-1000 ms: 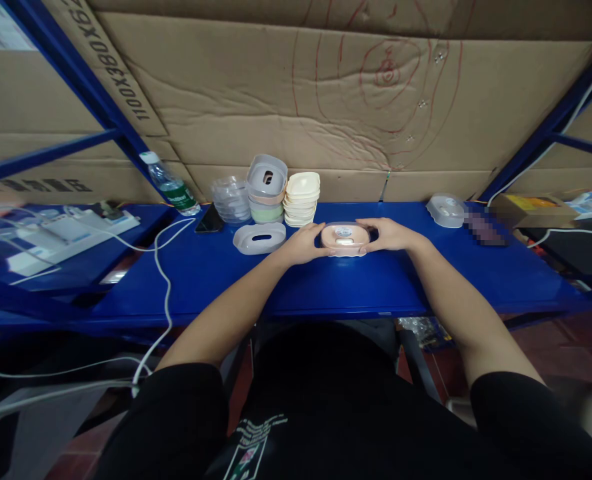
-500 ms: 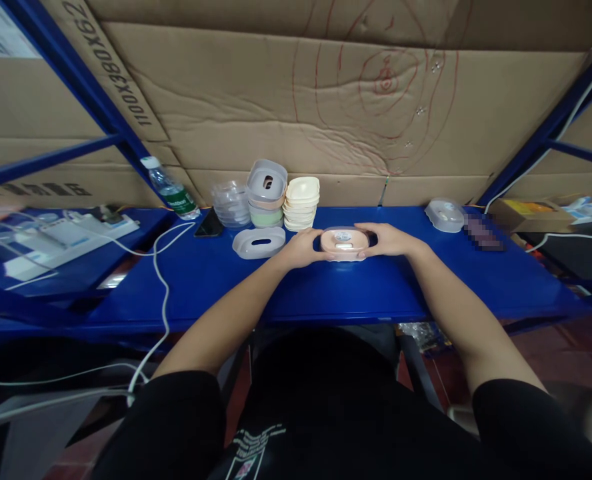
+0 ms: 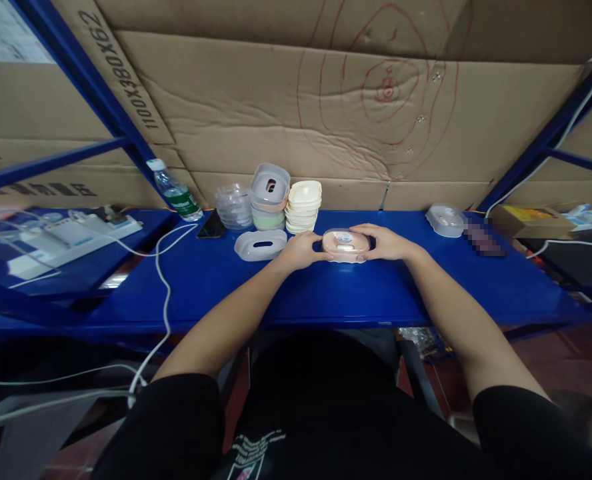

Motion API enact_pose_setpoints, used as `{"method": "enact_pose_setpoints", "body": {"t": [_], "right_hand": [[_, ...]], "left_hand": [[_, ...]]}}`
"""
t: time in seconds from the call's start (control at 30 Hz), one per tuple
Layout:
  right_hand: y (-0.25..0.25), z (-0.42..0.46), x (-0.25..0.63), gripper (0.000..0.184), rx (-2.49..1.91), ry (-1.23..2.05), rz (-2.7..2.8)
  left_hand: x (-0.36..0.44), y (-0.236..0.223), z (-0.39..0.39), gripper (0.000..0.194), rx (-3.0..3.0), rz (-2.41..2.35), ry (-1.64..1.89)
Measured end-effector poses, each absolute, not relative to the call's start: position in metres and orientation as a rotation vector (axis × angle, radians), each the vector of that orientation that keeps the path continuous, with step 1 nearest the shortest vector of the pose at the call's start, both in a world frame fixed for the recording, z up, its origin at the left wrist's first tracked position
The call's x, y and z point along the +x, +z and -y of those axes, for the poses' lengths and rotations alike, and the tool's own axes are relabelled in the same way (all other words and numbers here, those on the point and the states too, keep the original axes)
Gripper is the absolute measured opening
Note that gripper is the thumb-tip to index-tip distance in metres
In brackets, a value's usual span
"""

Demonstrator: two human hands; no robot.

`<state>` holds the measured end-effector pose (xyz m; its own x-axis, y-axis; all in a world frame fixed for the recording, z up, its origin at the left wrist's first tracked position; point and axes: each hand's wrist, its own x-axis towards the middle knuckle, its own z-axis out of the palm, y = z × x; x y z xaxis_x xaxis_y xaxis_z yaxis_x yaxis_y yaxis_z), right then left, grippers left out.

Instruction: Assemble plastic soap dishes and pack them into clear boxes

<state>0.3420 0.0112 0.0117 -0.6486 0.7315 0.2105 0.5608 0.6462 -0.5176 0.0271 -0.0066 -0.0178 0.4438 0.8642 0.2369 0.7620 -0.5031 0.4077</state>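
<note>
An oval pink soap box (image 3: 345, 241) with a clear cover and a small round sticker on top sits at the middle of the blue table. My left hand (image 3: 306, 250) grips its left end, thumb at the front. Around the right end my right hand (image 3: 383, 243) is closed, fingers behind and thumb in front. Left of my left hand lies a grey oval tray (image 3: 260, 246) with a dark slot. Behind it stand a stack of grey, pink and green trays (image 3: 269, 193), a stack of cream inserts (image 3: 304, 203) and nested clear covers (image 3: 234, 207).
Another clear-covered box (image 3: 446, 220) is at the back right, beside a pixelated patch. A water bottle (image 3: 177, 193) and a dark phone (image 3: 211, 225) are at the back left. A white cable (image 3: 163, 280) crosses the table's left side. Cardboard (image 3: 236, 100) walls the back.
The whole view has shifted slightly downward in the picture. Both hands keep their hold on the soap box, which stays in nearly the same place.
</note>
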Motion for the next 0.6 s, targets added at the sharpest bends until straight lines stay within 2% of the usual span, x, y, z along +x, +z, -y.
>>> {"method": "enact_pose_setpoints", "body": {"t": [0.1, 0.43, 0.6], "right_hand": [[0.010, -0.019, 0.352, 0.091, -1.109, 0.504, 2.430], [0.011, -0.039, 0.417, 0.074, -1.954, -0.072, 2.024], [0.009, -0.039, 0.425, 0.077, -2.179, -0.200, 1.817]], "left_hand": [[0.027, -0.018, 0.009, 0.047, 2.537, -1.381, 0.561], [0.030, -0.015, 0.015, 0.057, 2.662, -1.211, 0.443], [0.029, -0.015, 0.015, 0.059, 2.676, -1.180, 0.426]]}}
